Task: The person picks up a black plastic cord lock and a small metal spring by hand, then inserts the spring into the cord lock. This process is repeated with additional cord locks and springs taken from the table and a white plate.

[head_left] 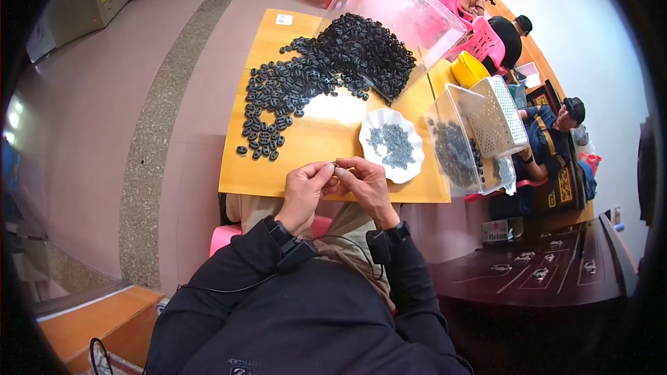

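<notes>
The left hand [303,189] and right hand [368,184] meet over the counter [313,156], fingertips pinching a small piece [336,165] (too tiny to make out). From there, black two-holed pieces [306,76] heap at twelve o'clock and spread toward ten; a scalloped white plate [415,156] of grey bits [394,146] sits at two, a clear bin [445,101] at three.

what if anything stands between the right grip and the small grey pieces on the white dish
Only the white dish's scalloped rim, at its near-left edge beside the right grip; nothing visible covers the small grey pieces.
</notes>
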Demonstrator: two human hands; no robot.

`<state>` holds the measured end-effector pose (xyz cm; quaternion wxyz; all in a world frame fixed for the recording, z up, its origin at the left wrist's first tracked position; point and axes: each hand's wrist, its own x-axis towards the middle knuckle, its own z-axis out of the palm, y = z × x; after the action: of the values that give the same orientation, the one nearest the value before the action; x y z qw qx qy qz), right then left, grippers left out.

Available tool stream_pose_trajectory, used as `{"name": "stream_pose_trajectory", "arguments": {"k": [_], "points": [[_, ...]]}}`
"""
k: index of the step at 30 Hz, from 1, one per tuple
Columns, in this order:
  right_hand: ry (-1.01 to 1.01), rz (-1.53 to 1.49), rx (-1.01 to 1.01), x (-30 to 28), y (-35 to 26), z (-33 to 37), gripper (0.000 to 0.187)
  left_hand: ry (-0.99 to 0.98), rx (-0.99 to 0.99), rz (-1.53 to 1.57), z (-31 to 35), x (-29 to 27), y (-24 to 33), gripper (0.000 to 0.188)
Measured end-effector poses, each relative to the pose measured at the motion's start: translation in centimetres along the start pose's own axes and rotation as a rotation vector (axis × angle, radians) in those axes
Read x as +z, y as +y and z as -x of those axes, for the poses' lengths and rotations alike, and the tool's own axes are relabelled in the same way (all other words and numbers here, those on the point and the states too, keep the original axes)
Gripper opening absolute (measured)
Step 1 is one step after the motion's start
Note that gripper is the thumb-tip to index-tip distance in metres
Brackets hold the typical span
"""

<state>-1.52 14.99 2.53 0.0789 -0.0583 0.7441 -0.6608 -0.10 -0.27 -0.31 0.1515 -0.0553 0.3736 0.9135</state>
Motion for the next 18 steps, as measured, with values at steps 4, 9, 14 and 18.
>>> {"name": "stream_pose_trajectory", "arguments": {"k": [4,9,14,18], "points": [[0.056,0.066,-0.133,0.4,0.6,0.0,0.014,0.004,-0.003,-0.023,0.0,0.0,0.0,0.018],[0.143,0.441,-0.534,1.1,-0.2,0.1,0.012,0.046,-0.003,-0.002,0.1,-0.1,0.0,0.016],[0.179,0.600,-0.570,1.0,-0.6,0.5,0.012,0.047,-0.028,-0.003,0.2,0.1,0.0,0.014],[0.251,0.731,-0.550,-0.7,-1.3,0.6,0.011,0.080,-0.023,0.018,0.2,0.1,0.2,0.014]]}}
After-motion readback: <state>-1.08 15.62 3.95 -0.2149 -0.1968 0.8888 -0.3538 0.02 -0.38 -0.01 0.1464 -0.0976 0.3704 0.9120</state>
